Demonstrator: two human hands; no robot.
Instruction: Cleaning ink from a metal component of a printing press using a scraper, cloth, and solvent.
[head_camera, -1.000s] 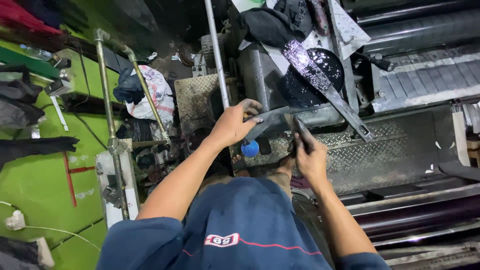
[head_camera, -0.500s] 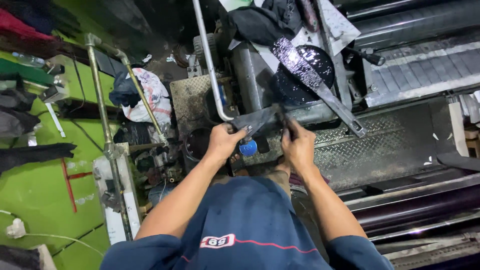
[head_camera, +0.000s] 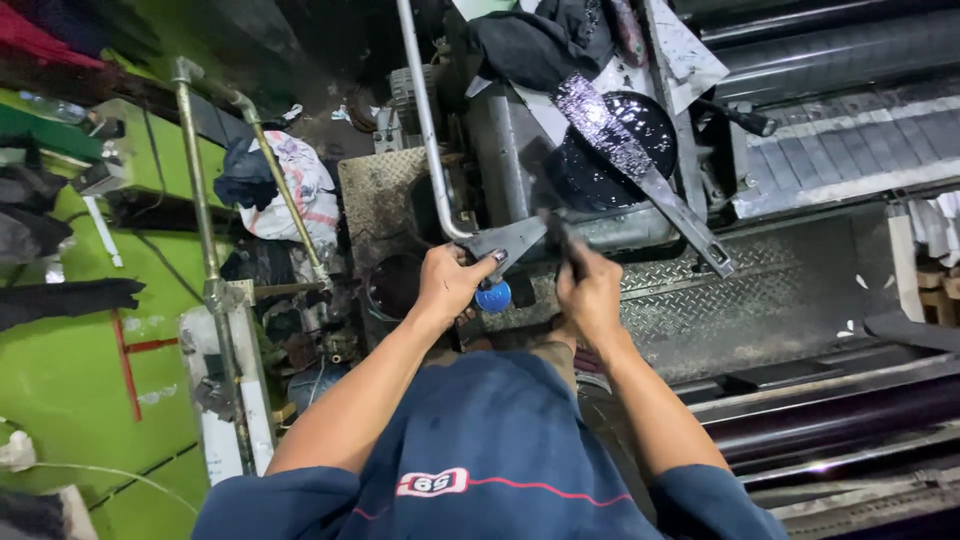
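Both hands gripped: my left hand (head_camera: 447, 283) pinched the stiff, inky metal bracket (head_camera: 515, 240); right hand (head_camera: 590, 290), at 3 o'clock, clenched a dark tool (head_camera: 560, 238). Slippery, I judged.

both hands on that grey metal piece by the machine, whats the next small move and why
Probably steady the grey metal piece with the left hand while the right hand works the dark tool at its edge: both hands already grip there, close beside the blue knob.

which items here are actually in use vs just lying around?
In use:
left hand on grey metal bracket
right hand gripping dark tool
blue knob between the hands

Lying about:
black cloth
ink-smeared spatula
patterned cloth bundle
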